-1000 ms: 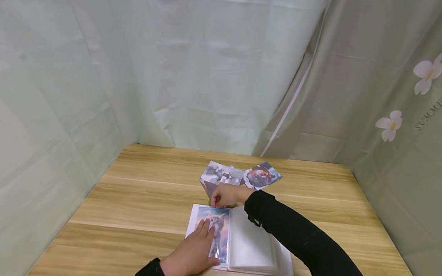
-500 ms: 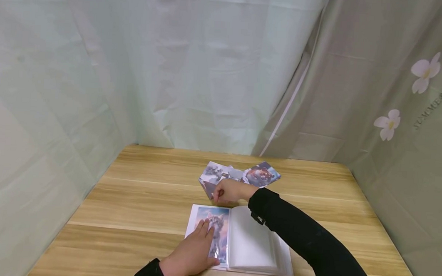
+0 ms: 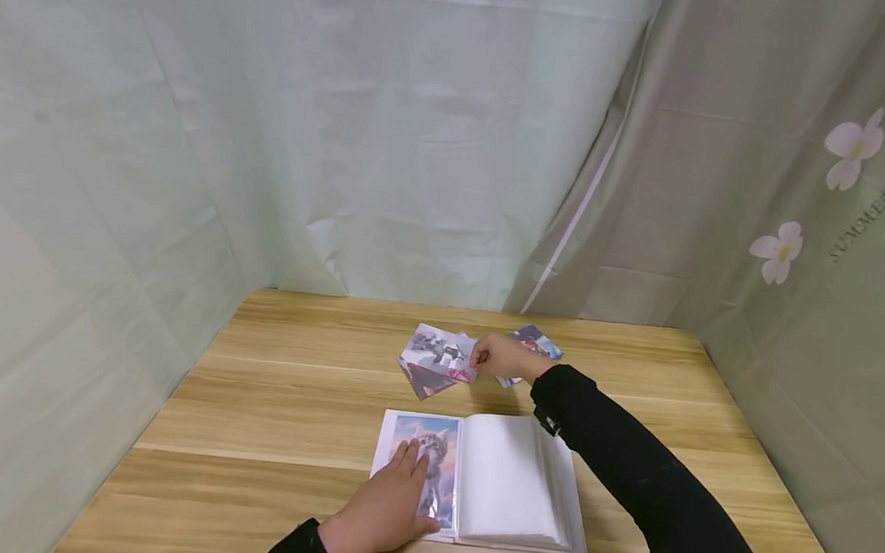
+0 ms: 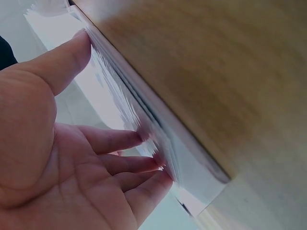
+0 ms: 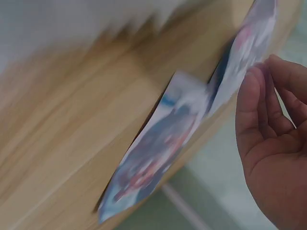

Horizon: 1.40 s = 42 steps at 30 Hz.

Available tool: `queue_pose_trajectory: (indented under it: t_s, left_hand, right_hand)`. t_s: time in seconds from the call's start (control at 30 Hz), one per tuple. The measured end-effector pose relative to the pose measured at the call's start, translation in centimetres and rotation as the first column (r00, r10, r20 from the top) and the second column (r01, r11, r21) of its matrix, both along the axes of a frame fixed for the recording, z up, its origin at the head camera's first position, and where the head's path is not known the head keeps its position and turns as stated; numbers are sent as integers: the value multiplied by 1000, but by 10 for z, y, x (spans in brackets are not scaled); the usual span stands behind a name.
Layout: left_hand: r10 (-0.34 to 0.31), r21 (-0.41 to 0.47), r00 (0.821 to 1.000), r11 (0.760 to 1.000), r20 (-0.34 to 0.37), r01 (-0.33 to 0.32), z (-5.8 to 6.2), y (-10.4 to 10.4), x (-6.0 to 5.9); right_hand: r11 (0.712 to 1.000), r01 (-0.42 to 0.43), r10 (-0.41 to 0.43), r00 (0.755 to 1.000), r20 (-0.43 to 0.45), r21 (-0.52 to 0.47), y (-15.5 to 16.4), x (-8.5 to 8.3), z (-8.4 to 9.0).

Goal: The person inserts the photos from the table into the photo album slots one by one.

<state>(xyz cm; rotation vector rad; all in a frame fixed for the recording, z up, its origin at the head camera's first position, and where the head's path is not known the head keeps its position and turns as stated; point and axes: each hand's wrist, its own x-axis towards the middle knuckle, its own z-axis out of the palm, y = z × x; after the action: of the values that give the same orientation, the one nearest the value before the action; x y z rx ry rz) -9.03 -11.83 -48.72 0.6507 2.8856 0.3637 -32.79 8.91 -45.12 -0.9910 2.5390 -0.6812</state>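
Photos (image 3: 438, 356): a loose fan of prints lying on the surface (image 3: 272, 384) towards its far edge, roughly midway between the left and right edges, just beyond the open album (image 3: 480, 479). From your hands the pile lies forward, away from you; the album sits between you and it, near the front edge.

Long axis: the fan spreads left to right, parallel to the far edge, with single prints tilted at odd angles. One print (image 3: 536, 344) pokes out to the right behind your right hand.

Nearer hand: your right hand (image 3: 506, 357), already at the pile. Your left hand (image 3: 385, 507) is well apart from it, back on the album.

Right hand, pose: arm stretched forward across the album's blank right-hand page, sleeve clear of the paper. In the right wrist view the fingertips (image 5: 256, 91) close on the edge of a lifted print (image 5: 240, 62), thumb against fingers in a pinch; a second print (image 5: 153, 153) hangs tilted below it. That view is blurred, so you cannot tell the exact contact.

Left hand, pose: flat, palm down, fingers straight and slightly spread, pressing the album's left-hand page over a cat picture (image 3: 433, 464). The left wrist view shows the fingers (image 4: 139, 163) touching the stacked page edges (image 4: 158, 139).
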Motion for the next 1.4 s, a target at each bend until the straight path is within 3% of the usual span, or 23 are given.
queue_pose_trajectory:
  t_s: [0.23,0.47,0.67,0.87,1.1,1.4]
  left_hand:
    - [3,-6,1000,1000,1,-3,1,0,0]
    - [14,3,1000,1000,-5,-14,-1,2,0]
    - [18,7,1000,1000,-4,-18,-1,1,2]
    - [19,11,1000,1000,4,-19,-1,0,3]
    - [15,-9,1000,1000,13,-15,-4,1,2]
    - [16,-8,1000,1000,11,-16,0,2,2]
  right_hand:
    - [992,123,-123,989,-80,-6,35,-23,1]
    - [972,234,-222,949,-226,29,68,-38,-9]
    - [931,355,-330,918,-218,83,81,-39,-15]
    - [900,431,-402,879,-255,67,93,-41,-20]
    - [864,501,-477,849,-228,58,101,-39,-25]
    - [853,513,-479,840,-254,91,98,-40,-34]
